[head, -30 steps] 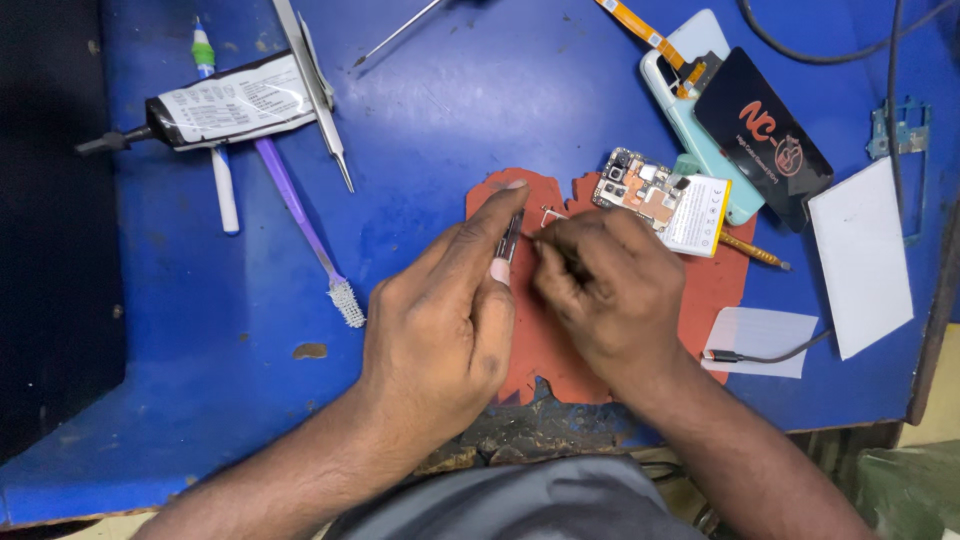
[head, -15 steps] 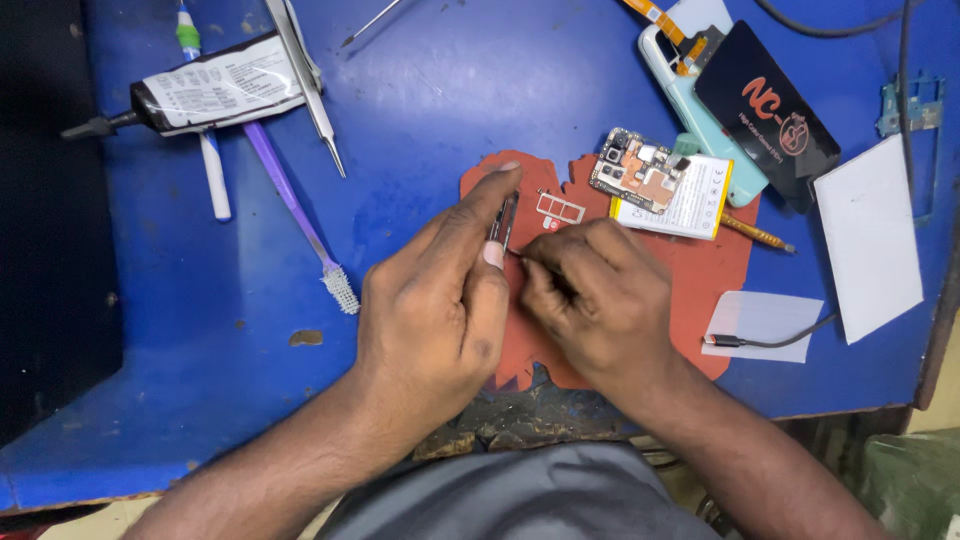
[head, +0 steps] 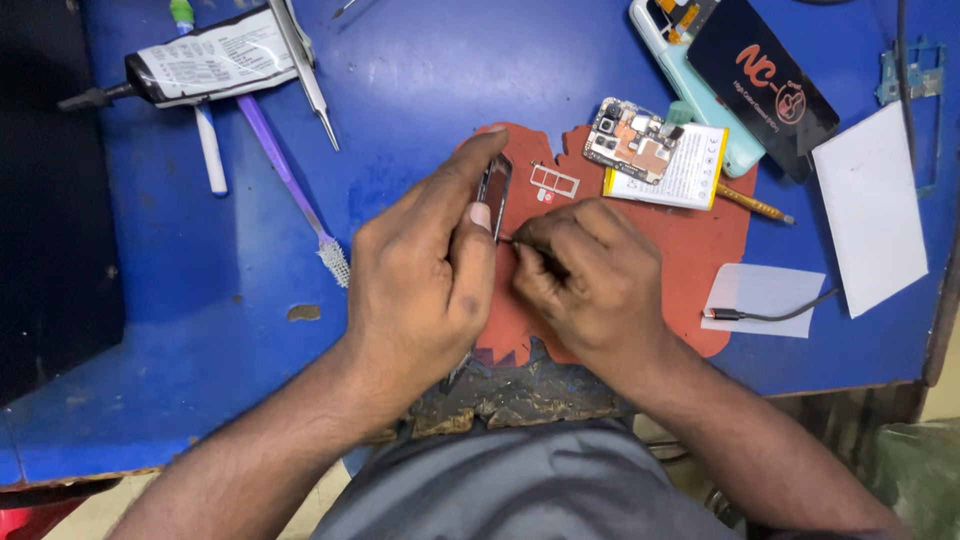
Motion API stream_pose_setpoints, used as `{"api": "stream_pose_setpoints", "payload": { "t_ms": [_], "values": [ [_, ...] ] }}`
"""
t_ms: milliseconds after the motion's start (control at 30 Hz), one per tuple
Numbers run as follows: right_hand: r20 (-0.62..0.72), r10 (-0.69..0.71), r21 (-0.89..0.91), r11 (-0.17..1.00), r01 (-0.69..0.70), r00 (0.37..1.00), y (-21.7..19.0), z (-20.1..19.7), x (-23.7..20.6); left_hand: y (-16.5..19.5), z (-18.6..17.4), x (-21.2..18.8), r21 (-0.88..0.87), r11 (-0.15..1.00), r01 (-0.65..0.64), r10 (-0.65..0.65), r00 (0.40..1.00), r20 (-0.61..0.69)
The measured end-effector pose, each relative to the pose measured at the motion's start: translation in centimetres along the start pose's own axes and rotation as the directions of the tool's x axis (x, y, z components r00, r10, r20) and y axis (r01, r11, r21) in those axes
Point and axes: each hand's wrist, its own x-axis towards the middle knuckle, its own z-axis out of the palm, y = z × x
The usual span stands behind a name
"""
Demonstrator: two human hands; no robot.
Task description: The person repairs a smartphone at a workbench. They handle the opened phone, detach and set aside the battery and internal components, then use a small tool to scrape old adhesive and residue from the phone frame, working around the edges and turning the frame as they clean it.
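Left hand [head: 425,275] is pinching a small dark phone part [head: 494,190] on edge over the red mat [head: 700,255] while right hand [head: 590,275], grip pressed together, is holding a thin probe [head: 510,240] against it; part looks light, stiff, fragile, best gripped by edges.

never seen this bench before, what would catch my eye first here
Two hands meet mid-frame over a red mat: the left hand holds a small dark part on edge, and the right hand works a thin tool against it. Just behind lies a bare circuit board on a white battery, with a glue tube at far left.
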Motion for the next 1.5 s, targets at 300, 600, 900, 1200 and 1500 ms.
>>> {"api": "stream_pose_setpoints", "payload": {
  "t_ms": [300, 600, 900, 1200, 1500],
  "values": [
    [0.040, -0.039, 0.042, 0.998, 0.037, 0.998, -0.9, -0.5, -1.6, -0.5, 0.3, -0.6, 0.023, 0.996, -0.090, 0.091, 0.995, -0.048],
    [-0.023, 0.121, 0.112, 0.987, -0.118, 0.992, -0.3, 0.2, -2.3, -0.6, 0.3, -0.9, 0.022, 0.994, -0.105, 0.106, 0.993, -0.061],
    [-0.047, 0.083, 0.077, 0.994, -0.079, 0.995, 0.7, -0.7, -1.3, -0.1, 0.2, -0.7, 0.008, 0.999, -0.032, 0.032, 0.999, -0.015],
    [-0.011, 0.012, 0.030, 0.999, -0.011, 1.000, 1.6, 0.0, 0.4, -0.8, 0.5, -1.1, 0.043, 0.992, -0.119, 0.121, 0.991, -0.055],
    [0.036, -0.065, 0.016, 0.998, 0.065, 0.997, 0.4, -0.3, -0.8, -1.1, 0.4, -0.9, 0.073, 0.988, -0.134, 0.138, 0.989, -0.058]
  ]
}}
